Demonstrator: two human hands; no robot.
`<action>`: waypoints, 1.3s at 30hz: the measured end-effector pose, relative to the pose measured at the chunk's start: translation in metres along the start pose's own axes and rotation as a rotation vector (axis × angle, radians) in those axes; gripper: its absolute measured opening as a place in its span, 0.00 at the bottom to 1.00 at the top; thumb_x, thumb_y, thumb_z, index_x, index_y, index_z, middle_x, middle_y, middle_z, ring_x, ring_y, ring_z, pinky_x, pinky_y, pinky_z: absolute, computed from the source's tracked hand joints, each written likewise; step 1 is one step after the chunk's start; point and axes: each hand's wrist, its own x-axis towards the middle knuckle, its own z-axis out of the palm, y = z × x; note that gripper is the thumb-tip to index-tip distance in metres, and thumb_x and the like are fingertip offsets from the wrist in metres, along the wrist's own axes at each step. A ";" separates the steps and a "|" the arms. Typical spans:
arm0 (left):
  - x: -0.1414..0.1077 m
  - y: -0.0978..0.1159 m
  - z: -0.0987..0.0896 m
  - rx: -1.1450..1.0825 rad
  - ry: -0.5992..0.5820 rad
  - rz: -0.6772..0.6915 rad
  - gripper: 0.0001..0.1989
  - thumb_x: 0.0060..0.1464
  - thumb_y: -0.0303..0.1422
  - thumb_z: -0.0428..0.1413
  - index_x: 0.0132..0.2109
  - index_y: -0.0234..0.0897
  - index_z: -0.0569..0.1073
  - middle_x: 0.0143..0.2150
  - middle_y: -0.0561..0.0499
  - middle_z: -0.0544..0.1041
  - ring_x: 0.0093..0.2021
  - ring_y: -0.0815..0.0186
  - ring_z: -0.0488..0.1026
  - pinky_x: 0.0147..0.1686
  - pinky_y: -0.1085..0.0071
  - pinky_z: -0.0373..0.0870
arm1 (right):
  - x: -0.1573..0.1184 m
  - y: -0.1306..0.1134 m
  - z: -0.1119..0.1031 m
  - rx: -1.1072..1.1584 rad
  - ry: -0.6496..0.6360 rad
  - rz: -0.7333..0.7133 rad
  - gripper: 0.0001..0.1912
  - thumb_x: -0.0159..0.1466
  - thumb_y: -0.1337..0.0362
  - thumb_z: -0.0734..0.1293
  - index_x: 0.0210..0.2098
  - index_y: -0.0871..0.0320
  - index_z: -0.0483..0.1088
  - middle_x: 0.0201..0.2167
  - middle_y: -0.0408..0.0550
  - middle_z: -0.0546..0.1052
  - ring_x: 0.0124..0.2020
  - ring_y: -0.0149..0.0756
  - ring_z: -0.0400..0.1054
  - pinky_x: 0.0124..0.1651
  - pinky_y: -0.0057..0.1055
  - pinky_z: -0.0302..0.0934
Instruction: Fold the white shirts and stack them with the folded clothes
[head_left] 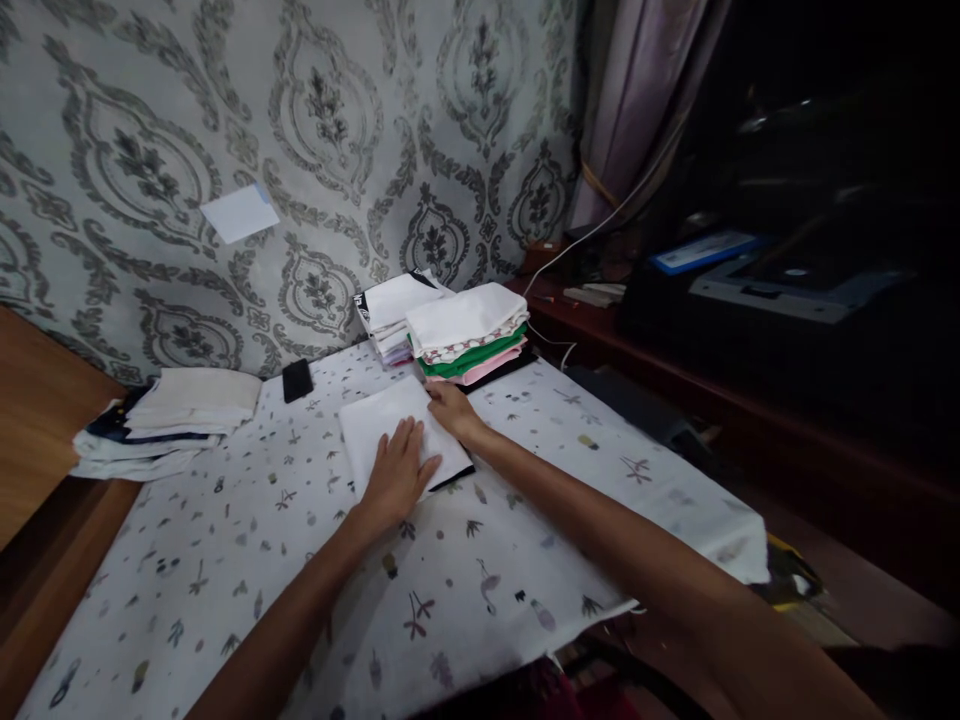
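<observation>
A folded white cloth (379,415) with a black strip at its near right edge lies on the patterned sheet (300,540). My left hand (400,470) rests flat on its near part, fingers spread. At its right edge my right hand (454,410) has its fingers pinched together on the cloth. Just beyond is a stack of folded clothes (469,330), with white on top and green and pink below. A second folded stack (397,300) sits behind it, to the left.
A black phone (298,381) lies near the wall. Folded clothes (191,405) are piled at the left beside a wooden board (45,420). A white cable (577,240) runs down to the right, near a dark red ledge (570,320).
</observation>
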 end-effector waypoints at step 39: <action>0.057 -0.150 -0.078 -0.396 0.203 -0.001 0.10 0.55 0.42 0.50 0.32 0.40 0.63 0.27 0.56 0.65 0.31 0.66 0.63 0.33 0.71 0.61 | -0.047 -0.002 0.059 -1.052 -0.414 -0.340 0.44 0.63 0.38 0.62 0.69 0.61 0.56 0.71 0.67 0.51 0.73 0.62 0.35 0.68 0.66 0.25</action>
